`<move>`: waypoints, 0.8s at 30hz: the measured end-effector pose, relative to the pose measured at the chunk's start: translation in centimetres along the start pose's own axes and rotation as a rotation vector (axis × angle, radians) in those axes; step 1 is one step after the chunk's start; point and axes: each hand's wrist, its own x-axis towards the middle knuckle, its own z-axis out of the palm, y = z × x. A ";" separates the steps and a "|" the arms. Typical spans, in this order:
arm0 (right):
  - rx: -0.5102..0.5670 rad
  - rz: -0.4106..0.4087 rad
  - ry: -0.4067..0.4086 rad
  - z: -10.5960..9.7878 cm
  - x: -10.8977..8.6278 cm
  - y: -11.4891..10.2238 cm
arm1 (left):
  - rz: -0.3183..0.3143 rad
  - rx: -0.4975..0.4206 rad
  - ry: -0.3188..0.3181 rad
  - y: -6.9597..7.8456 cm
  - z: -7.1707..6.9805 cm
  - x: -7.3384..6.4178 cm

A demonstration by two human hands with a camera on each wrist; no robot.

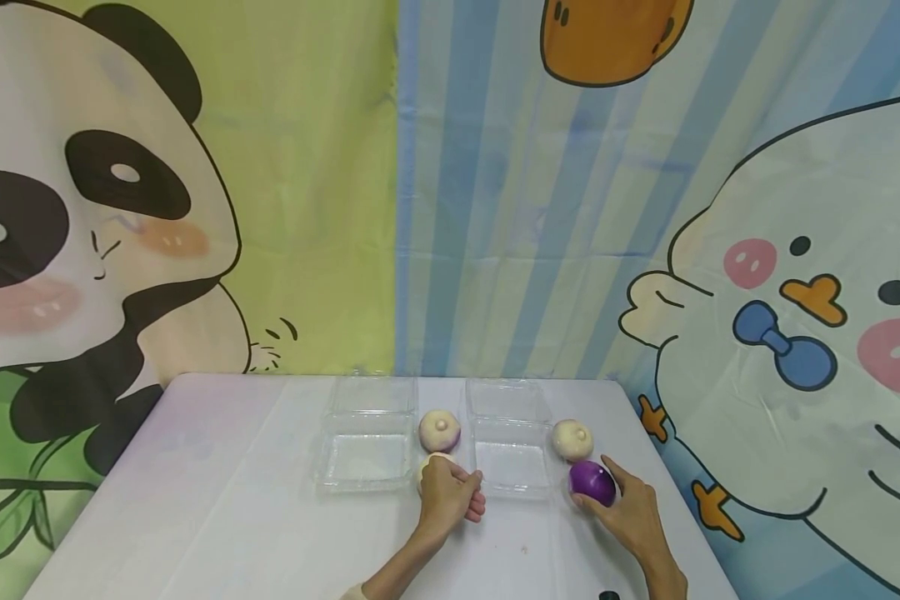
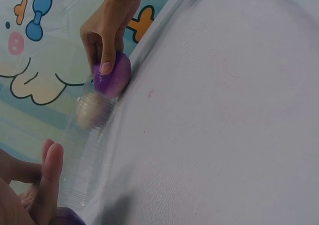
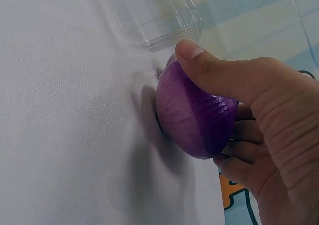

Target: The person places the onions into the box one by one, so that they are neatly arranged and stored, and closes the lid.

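My right hand [image 1: 633,512] holds a purple-and-white round vegetable [image 1: 592,483], purple side up, at the table's right side. In the right wrist view the thumb lies over its upper side, with the other fingers behind. Just beyond it sits another round vegetable [image 1: 572,440], pale side up with a small nub. My left hand [image 1: 448,497] is loosely bent with nothing between its visible fingertips, overlapping a pale round vegetable [image 1: 425,468] that is mostly hidden behind it. A third pale one with a purple underside [image 1: 439,431] stands just beyond that.
Two clear plastic clamshell boxes stand with lids raised: a left box [image 1: 370,456] and a right box [image 1: 512,456] between the vegetables. A white cloth covers the table [image 1: 270,517]. A small dark object [image 1: 609,595] shows at the near edge. Printed curtains [image 1: 330,208] hang behind.
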 end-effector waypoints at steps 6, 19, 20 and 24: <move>0.001 0.012 -0.011 0.1 0.0 0.1 | 0.004 0.003 -0.006 -0.1 0.0 0.0; -0.010 0.021 -0.025 0.6 -0.1 0.7 | -0.011 -0.001 0.001 -0.2 0.0 -0.3; -0.010 0.020 -0.025 0.6 -0.1 0.7 | -0.011 -0.003 0.000 -0.2 0.1 -0.3; -0.003 0.017 -0.020 0.6 -0.1 0.8 | -0.013 -0.002 0.001 -0.2 0.1 -0.3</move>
